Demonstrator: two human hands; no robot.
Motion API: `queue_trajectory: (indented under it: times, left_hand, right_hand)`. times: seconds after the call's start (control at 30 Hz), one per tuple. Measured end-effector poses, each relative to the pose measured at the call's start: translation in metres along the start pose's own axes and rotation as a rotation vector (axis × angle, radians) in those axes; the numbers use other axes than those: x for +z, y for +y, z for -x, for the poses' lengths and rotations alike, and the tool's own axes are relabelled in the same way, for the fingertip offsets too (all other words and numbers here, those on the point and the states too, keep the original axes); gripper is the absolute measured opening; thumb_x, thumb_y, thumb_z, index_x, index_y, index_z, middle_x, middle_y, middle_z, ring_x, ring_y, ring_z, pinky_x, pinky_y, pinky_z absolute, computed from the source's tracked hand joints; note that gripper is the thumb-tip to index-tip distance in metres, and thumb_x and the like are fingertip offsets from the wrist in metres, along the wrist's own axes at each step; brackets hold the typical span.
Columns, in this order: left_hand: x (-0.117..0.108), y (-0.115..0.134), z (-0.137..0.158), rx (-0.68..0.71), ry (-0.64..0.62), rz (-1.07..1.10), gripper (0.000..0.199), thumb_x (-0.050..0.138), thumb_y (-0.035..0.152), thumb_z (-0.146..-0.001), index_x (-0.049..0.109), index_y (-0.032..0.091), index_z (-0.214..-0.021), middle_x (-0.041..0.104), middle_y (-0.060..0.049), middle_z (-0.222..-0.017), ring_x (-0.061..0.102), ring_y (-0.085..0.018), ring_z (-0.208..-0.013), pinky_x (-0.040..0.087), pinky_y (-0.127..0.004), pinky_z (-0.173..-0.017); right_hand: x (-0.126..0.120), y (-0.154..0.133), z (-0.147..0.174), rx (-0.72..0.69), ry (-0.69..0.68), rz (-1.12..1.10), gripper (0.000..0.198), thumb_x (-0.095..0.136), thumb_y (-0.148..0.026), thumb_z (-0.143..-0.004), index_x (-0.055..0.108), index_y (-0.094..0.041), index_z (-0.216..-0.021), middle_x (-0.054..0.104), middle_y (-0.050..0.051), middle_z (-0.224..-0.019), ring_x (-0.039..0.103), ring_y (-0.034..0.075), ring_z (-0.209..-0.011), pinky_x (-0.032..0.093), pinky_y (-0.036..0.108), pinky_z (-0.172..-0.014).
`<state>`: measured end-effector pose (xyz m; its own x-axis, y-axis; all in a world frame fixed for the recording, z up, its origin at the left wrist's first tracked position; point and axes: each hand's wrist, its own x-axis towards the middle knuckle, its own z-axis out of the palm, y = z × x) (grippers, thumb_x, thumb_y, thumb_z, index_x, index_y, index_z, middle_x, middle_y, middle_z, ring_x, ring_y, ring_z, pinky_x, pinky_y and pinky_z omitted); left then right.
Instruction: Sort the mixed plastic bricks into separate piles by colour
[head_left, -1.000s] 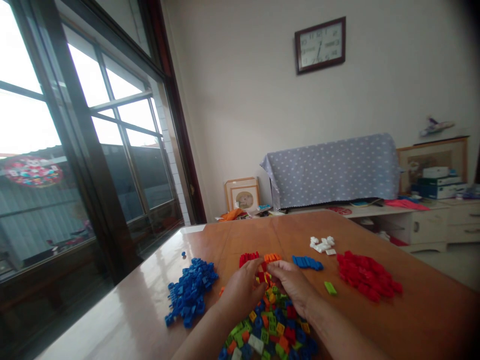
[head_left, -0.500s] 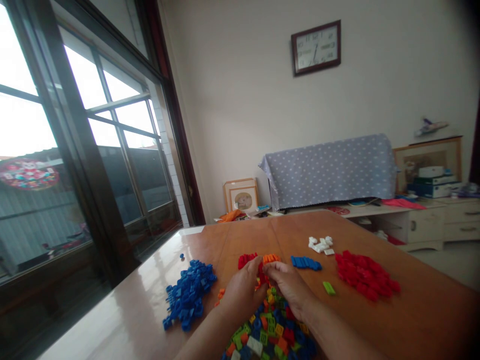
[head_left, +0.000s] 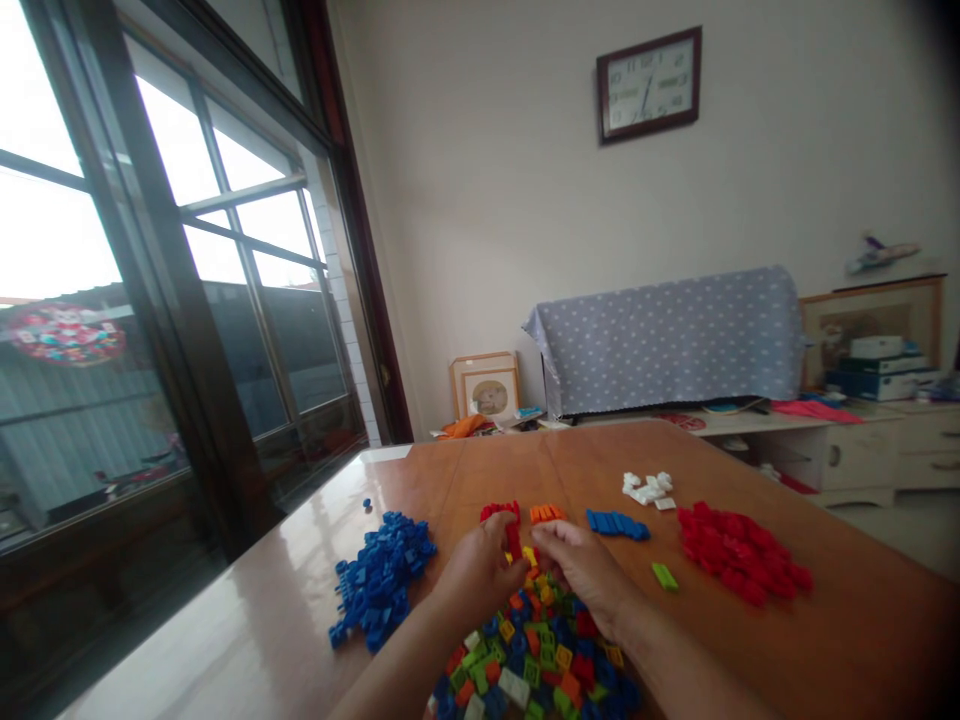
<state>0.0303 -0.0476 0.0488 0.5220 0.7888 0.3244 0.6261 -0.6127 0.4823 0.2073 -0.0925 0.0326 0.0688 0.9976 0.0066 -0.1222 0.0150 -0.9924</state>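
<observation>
Above the front of a mixed pile of toy building bricks (head_left: 536, 650), my two hands work close together. My left hand (head_left: 476, 565) is closed, with a red brick (head_left: 514, 541) between thumb and fingers. Just beyond its fingertips lies a row of red bricks (head_left: 495, 511). My right hand (head_left: 585, 568) has its fingers curled in a pinch near a short row of orange bricks (head_left: 547, 513); what they hold, if anything, is hidden. To the right of that row, several blue bricks (head_left: 616, 525) lie side by side.
A heap of blue bricks (head_left: 382, 580) lies left on the wooden table (head_left: 285, 600). At right are a red heap (head_left: 739, 555), white bricks (head_left: 649, 488) and a lime-green brick (head_left: 664, 577). Behind the table stands a low cabinet (head_left: 855, 455) and a cloth-covered object (head_left: 667, 345).
My hands have drawn slightly apart, so a gap shows between their fingertips. The red brick now shows beside my left fingers. The view has shifted a little.
</observation>
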Motion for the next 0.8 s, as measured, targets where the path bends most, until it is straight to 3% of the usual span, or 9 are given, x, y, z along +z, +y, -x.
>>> queue_trajectory:
  times: [0.17,0.3,0.5,0.67,0.8]
  left_hand:
    - [-0.020,-0.051,-0.022,-0.140,0.073,-0.151,0.047,0.063,0.024,-0.079,0.055,0.019,-0.126,0.067,-0.004,-0.089,0.063,-0.018,-0.080,0.041,-0.025,-0.065]
    - [-0.023,-0.084,-0.039,-0.243,-0.059,-0.296,0.036,0.064,0.023,-0.076,0.060,0.018,-0.111,0.068,-0.005,-0.091,0.062,-0.018,-0.080,0.040,-0.025,-0.065]
    - [-0.012,-0.103,-0.055,-0.317,-0.183,-0.319,0.044,0.074,0.021,-0.062,0.066,0.016,-0.106,0.071,-0.007,-0.098,0.064,-0.021,-0.083,0.044,-0.026,-0.065]
    - [-0.011,-0.113,-0.068,-0.321,-0.222,-0.318,0.050,0.075,0.020,-0.061,0.067,0.017,-0.111,0.071,-0.007,-0.102,0.065,-0.023,-0.087,0.046,-0.026,-0.069]
    - [-0.011,-0.120,-0.075,-0.310,-0.255,-0.291,0.043,0.075,0.020,-0.063,0.071,0.020,-0.106,0.073,-0.005,-0.100,0.066,-0.023,-0.087,0.047,-0.026,-0.071]
  right_hand:
    - [-0.013,-0.001,-0.003,-0.002,0.062,-0.017,0.035,0.067,-0.055,-0.081,0.066,-0.020,-0.085,0.059,-0.002,-0.067,0.046,0.013,-0.059,0.028,0.025,-0.054]
    - [-0.016,-0.001,-0.003,-0.018,0.036,-0.021,0.038,0.066,-0.058,-0.081,0.066,-0.020,-0.085,0.058,-0.001,-0.069,0.047,0.013,-0.061,0.030,0.025,-0.055]
    - [-0.013,-0.002,-0.002,0.002,0.048,0.028,0.038,0.065,-0.058,-0.083,0.065,-0.020,-0.081,0.057,-0.001,-0.067,0.045,0.013,-0.061,0.030,0.026,-0.055]
    - [-0.016,0.000,-0.004,-0.012,0.039,0.003,0.038,0.066,-0.058,-0.083,0.065,-0.020,-0.080,0.055,-0.001,-0.066,0.043,0.013,-0.059,0.028,0.025,-0.054]
    - [-0.019,0.001,-0.005,-0.010,0.051,0.009,0.037,0.066,-0.058,-0.084,0.065,-0.021,-0.080,0.055,-0.001,-0.065,0.041,0.012,-0.056,0.027,0.025,-0.053]
